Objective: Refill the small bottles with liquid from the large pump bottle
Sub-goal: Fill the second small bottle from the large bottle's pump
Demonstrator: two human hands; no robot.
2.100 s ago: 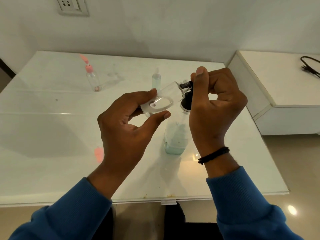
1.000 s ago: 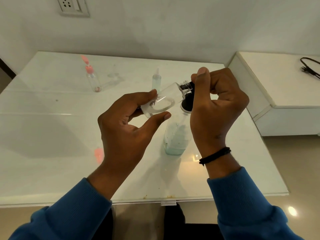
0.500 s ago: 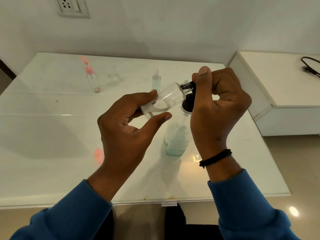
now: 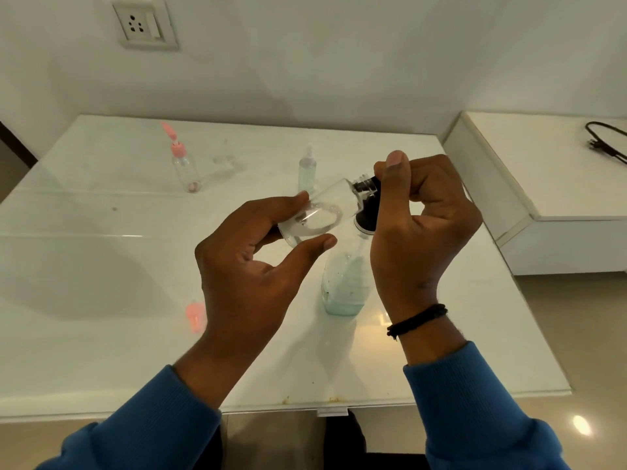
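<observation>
Liquid pools as a pale, frothy crescent along the lower wall of the small clear bottle (image 4: 317, 215), which lies tilted near the centre of the view with its threaded neck up at 2 o'clock against the black pump head (image 4: 368, 208) of the large pump bottle (image 4: 346, 276). Compared with two seconds ago the pool has spread further along the wall and the bottle's angle has barely shifted, so the filling seems to be advancing stroke by stroke, though this bottle looks far from full. The left hand (image 4: 251, 266) pinches the small bottle's base between curled thumb and forefinger, the other fingers hidden behind it. The right hand (image 4: 417, 225) is curled around the pump head, thumb upright beside the neck; whether it is pressing down at this instant cannot be told. The large bottle is a clear, flat-shouldered body standing upright on the glossy white table (image 4: 84, 351), holding a low layer of pale green liquid with droplets on its walls. At 11 o'clock stands a thin clear bottle with a pink flip cap (image 4: 185, 167), nearly empty, and at 12 o'clock a small spray bottle (image 4: 308, 171) with greenish contents. A loose pink cap (image 4: 196, 317) lies at 9 o'clock. Both sleeves are blue knit, and a black band circles the right wrist.
</observation>
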